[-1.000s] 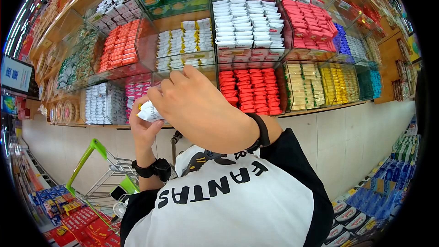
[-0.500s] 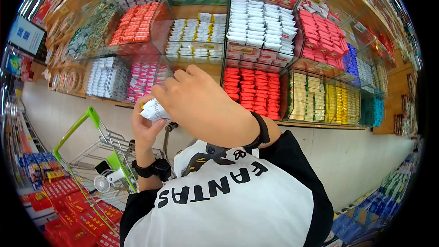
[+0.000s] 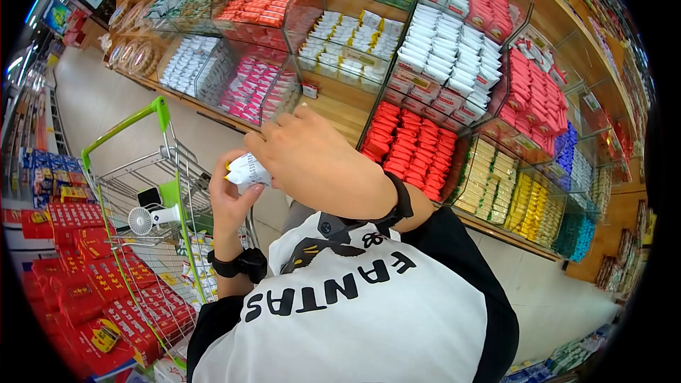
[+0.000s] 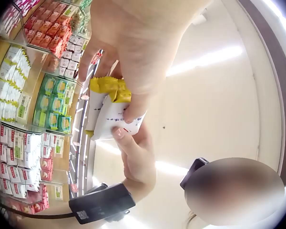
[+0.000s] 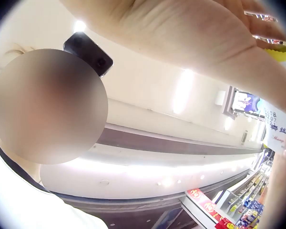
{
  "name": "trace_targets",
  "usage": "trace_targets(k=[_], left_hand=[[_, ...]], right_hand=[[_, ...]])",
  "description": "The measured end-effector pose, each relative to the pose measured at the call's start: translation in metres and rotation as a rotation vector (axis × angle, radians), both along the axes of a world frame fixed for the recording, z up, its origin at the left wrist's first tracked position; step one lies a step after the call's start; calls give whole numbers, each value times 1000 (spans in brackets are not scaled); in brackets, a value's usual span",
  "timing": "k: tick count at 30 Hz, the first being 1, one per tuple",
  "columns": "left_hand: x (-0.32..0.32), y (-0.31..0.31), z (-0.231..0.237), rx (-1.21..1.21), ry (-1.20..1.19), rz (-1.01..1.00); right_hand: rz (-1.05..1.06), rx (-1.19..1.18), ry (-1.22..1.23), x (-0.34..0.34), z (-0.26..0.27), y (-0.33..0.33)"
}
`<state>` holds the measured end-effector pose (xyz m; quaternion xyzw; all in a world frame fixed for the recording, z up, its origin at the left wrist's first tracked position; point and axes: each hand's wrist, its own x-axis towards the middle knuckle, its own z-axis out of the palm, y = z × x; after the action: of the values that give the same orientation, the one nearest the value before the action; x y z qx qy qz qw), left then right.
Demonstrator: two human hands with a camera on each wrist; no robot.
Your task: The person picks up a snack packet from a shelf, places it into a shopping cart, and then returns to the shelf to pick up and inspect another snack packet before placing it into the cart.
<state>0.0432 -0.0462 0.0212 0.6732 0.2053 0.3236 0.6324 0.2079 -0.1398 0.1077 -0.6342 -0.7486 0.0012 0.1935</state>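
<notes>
A white packet with yellow ends and small print (image 3: 250,172) is held between both hands in front of the chest. My left hand (image 3: 230,198) has its thumb and fingers round the packet from the left side. Across its other side bends my right hand (image 3: 312,145), its fingertips hidden behind the back of the hand in the head view. In the left wrist view two yellow ends show together, and the right thumb (image 4: 124,138) presses the white wrapper (image 4: 115,117). Printed characters on the packet (image 5: 276,126) face the right wrist camera.
Clear-walled bins of wrapped snacks fill the shelving, among them red packets (image 3: 411,145) and white packets (image 3: 450,53). A green-handled cart (image 3: 163,115) stands at the left, holding a small white fan (image 3: 140,220). Red boxes (image 3: 85,262) lie beyond it.
The head view has turned, so the shelving now runs slantwise and the cart shows higher up. Both hands keep their hold, and more of the packet's printed side shows.
</notes>
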Motion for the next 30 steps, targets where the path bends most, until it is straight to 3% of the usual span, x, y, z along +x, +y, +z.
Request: trace_targets(k=[10, 22, 28, 30], left_hand=[[-33, 0, 2, -3, -5, 125], [-115, 0, 10, 46, 85, 372], [-152, 4, 16, 20, 91, 493], [-168, 8, 12, 17, 115, 550]], right_hand=[[113, 26, -58, -25, 6, 20], [412, 48, 80, -92, -8, 68], [499, -119, 136, -137, -25, 100], [540, -318, 183, -151, -26, 111]])
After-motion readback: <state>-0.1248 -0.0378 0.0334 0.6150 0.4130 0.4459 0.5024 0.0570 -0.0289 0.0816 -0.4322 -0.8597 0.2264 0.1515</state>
